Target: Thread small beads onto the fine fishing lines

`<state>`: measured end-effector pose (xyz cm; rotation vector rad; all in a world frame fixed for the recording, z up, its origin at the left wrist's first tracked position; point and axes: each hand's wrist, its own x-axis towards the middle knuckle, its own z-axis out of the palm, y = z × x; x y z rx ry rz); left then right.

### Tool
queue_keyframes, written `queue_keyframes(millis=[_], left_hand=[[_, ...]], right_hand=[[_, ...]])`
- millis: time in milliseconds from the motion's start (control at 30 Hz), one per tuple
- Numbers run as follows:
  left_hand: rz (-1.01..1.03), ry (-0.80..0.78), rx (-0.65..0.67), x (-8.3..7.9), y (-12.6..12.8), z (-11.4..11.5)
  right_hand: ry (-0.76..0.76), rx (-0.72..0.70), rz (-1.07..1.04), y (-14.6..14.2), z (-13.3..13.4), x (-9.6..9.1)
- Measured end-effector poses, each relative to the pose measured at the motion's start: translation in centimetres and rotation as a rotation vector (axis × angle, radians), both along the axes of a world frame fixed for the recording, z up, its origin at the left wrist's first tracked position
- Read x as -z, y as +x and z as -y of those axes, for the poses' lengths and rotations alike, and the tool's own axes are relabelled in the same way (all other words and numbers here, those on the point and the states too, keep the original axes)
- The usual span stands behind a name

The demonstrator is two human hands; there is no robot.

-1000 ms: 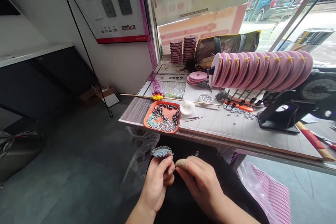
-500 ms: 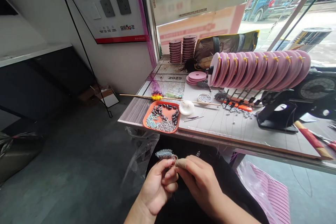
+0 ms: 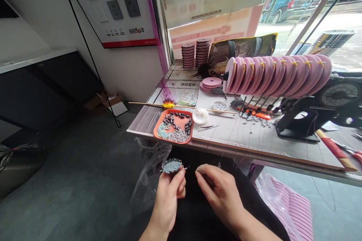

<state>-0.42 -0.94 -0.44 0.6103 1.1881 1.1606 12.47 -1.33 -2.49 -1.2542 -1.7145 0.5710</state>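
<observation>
Hands meet low over the dark lap in the head view, just below the front edge of the desk [image 3: 143,120] near its front left corner. Our left hand [image 3: 166,199] pinches a bristly grey-blue bundle [image 3: 171,165] between thumb and fingertips, tips fanned upward. Our right hand [image 3: 222,196] sits just beside it without touching. Its thumb and forefinger are pressed together, with a tan fingertip cover [image 3: 201,169] at the front; what they pinch is too fine for us to tell.

We judge a low, firm pinch on the bundle works best, so no piece slips out, and we hold it upright and steady while the right fingertips work at one piece only.

Above, at the front edge, sits the orange tray [image 3: 156,131] of small parts. The row of pink discs [image 3: 277,73] stands toward the back right.
</observation>
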Motion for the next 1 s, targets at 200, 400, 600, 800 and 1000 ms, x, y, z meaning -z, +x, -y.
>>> queue_keyframes(millis=[200, 400, 600, 800, 1000], left_hand=[[-0.128, 0.036, -0.069, 0.8, -0.2, 0.0], [-0.073, 0.009, -0.119, 0.5, -0.2, -0.2], [0.074, 0.058, -0.093, -0.4, -0.4, -0.4], [0.396, -0.052, 0.012, -2.1, -0.9, -0.6], [0.370, 0.149, -0.231, -3.9, -2.4, -2.5]], right_hand=[[-0.020, -0.007, 0.006, 0.0, 0.1, -0.2], [0.022, 0.026, -0.011, 0.0, 0.0, -0.4], [0.057, -0.134, 0.290, -0.4, 0.4, -0.4], [0.040, -0.238, 0.101, -0.9, 0.5, -1.2], [0.012, -0.277, 0.013, -1.0, 0.5, -1.8]])
